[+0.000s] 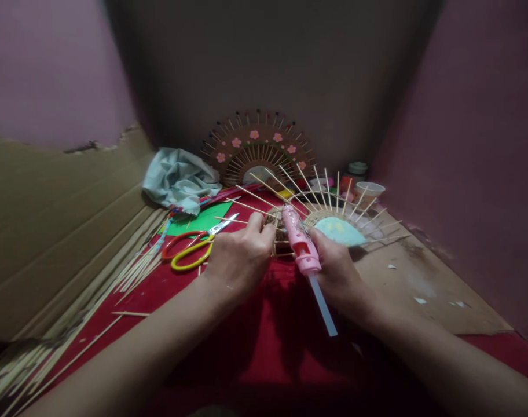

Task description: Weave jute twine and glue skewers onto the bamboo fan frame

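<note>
My right hand point(337, 266) is wrapped round a pink hot glue gun point(299, 237). A pale glue stick point(322, 304) juts from its rear, and its nozzle points away from me. Closed at the fingertips, my left hand point(242, 252) grips the left edge of a brown woven twine piece point(279, 226) with thin sticks fanning out. The glue gun's front lies over this piece and hides part of it. Just right stands a stick fan with a light blue half-round centre point(337, 230). Whether the two woven parts are joined, I cannot tell.
Scissors point(192, 250) with red and yellow handles lie by my left wrist on green paper point(198, 223). Behind are a crumpled cloth point(179, 176), a flowered fan point(257, 139) and a plastic cup point(370, 190). Loose sticks point(136, 272) lie left; cardboard point(411, 284) lies right.
</note>
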`<state>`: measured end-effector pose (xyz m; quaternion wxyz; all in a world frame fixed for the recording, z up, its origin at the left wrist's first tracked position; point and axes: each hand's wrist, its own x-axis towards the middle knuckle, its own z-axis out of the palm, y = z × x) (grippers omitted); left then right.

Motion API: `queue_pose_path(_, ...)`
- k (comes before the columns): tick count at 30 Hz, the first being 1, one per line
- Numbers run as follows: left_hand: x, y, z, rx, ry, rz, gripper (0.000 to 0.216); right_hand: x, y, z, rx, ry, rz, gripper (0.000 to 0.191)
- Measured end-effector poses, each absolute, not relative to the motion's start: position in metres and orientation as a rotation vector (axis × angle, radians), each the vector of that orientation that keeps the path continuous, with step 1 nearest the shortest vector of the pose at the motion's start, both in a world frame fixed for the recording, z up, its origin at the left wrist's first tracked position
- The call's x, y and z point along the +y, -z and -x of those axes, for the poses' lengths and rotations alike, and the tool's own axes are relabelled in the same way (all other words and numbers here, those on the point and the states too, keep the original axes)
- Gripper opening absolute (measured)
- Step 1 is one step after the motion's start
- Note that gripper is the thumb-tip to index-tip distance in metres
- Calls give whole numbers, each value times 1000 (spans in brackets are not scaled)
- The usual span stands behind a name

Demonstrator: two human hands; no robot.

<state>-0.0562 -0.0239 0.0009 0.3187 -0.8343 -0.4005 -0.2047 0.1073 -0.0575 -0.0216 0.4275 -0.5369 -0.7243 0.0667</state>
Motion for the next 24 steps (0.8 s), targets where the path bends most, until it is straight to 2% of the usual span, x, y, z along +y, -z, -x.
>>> queue_pose_path(6, -28, -11, 57, -1001, 578, 2211, 20, -59, 21, -107, -1778, -144, 1351, 13)
queue_pose_path(8, -35, -14, 63, -900, 733, 2251, 18, -60, 19, -108, -1754, -164, 1329, 12)
queue_pose_path(14, -85, -18, 95, -719, 1410, 2637, 37, -62, 6, -120, -1654, -60, 1242, 6)
queue_pose_path(19, -82, -18, 110, -1287, 2197, 2652, 18, -69, -18, -132, -1479, 110, 1140, 8)
queue_pose_path(21, -57, -18, 99, -1636, 2191, 2743, 12, -73, -29, -136, -1405, 138, 1114, 8)
queue_pose_path(24, -16, -17, 63, -1698, 2131, 3067, 25, -73, -39, -145, -1320, 92, 1086, 10)
